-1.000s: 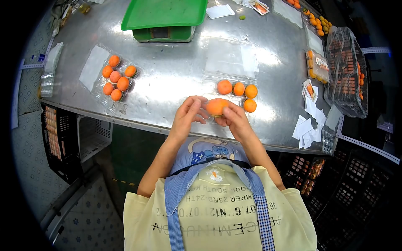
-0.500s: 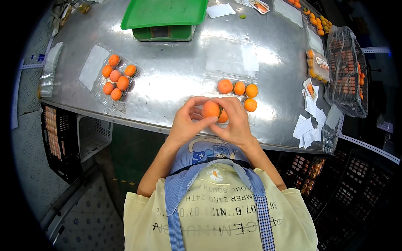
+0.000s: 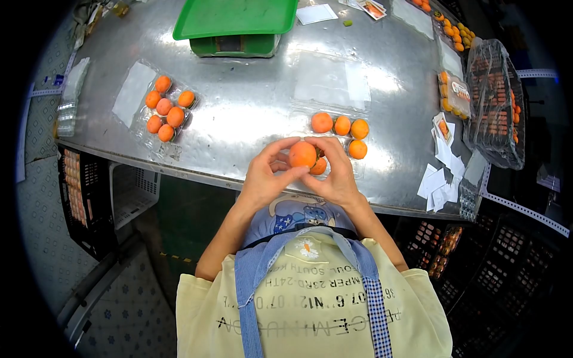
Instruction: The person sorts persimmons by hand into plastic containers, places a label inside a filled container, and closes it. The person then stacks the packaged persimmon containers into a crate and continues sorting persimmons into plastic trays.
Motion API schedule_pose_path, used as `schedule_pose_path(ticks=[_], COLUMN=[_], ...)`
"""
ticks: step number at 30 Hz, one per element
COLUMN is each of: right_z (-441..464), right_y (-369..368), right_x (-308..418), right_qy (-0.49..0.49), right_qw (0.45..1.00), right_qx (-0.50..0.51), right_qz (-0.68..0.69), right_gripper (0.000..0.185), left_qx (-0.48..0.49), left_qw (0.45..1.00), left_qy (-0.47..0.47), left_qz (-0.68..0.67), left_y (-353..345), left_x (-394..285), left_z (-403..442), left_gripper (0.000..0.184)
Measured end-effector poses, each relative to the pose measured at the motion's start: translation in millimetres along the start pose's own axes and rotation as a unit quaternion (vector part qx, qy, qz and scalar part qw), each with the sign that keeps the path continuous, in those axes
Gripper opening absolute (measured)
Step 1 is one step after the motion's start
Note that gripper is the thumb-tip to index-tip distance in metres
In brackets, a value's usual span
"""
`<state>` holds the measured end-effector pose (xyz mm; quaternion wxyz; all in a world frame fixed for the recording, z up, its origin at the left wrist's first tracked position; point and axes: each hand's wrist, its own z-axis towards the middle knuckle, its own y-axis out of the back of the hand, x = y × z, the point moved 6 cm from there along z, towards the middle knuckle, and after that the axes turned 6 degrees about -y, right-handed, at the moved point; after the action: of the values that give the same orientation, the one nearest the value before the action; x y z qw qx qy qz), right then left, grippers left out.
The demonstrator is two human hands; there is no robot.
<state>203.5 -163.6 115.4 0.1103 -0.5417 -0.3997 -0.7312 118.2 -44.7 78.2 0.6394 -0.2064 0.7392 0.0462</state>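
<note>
Between both hands, above the table's near edge, I hold an orange persimmon with a bit of dark green calyx on its right side. The fingers of my left hand curl round its left side, and my right hand grips it from the right. Just behind the held fruit another persimmon shows partly. It belongs with several more persimmons in an open clear plastic tray, partly hidden by my right hand. The tray's clear lid lies folded back.
To the left stands another clear tray with several persimmons. A green scale is at the back. White cards, a packed fruit box and a plastic-lined crate are on the right. Crates stand below the left edge.
The held persimmon has turned slightly between my fingers, so its calyx faces more to the right. Both hands stay in nearly the same place.
</note>
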Motion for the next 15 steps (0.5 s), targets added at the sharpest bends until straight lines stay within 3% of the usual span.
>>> schedule_pose_path(ticks=[5,10,15], right_z=[1,-2,-4], right_y=[2,1,8], right_x=[11,18,15], right_qy=[0.055,0.123,0.108], right_qw=[0.997,0.98,0.99], right_qx=[-0.017,-0.019,-0.059], right_qz=[-0.054,-0.157,-0.061], right_gripper=[0.056,0.055,0.059], left_qx=[-0.006,0.015,0.018], left_qw=[0.995,0.995,0.983], left_qy=[0.023,0.014,-0.039], left_qz=[-0.102,-0.1,-0.18], left_y=[4,1,8], left_x=[4,2,-4], left_z=[6,3,3], left_gripper=[0.051,0.053,0.059])
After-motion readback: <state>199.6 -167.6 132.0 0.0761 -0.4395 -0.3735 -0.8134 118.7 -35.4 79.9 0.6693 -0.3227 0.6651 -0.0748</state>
